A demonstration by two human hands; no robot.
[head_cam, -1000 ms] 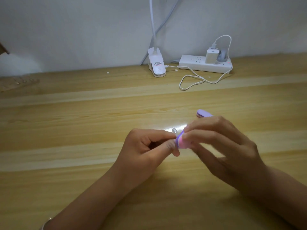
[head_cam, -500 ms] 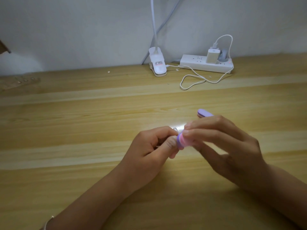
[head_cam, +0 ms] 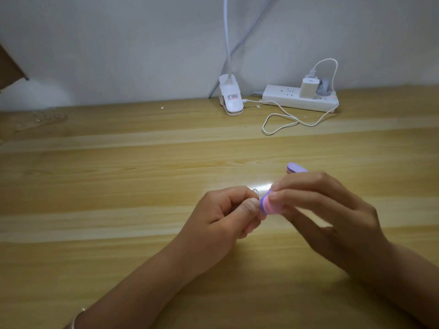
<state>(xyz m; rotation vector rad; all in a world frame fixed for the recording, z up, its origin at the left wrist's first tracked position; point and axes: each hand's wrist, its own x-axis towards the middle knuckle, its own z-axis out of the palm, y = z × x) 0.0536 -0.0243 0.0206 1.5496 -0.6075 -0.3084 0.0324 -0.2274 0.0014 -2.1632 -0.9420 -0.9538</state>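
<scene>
- Left wrist: thin silver-coloured bangle [head_cam: 77, 317], plain band, partly cut by the frame edge.
- Left forearm [head_cam: 142, 281] and right forearm [head_cam: 408, 276]: bare to the frame edge.
- Fingers [head_cam: 297, 184]: nail detail blurred.

A power strip [head_cam: 281, 97] and clip lamp [head_cam: 232, 102] sit on the table [head_cam: 118, 167].

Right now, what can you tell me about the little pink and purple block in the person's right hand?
It is a small pink and purple block with a rounded end, layered: a purple face, then pink. It looks matte and soft, though blurred. The right hand pinches it above the wooden table, its purple face turned to a small clear piece that the left hand pinches.
</scene>
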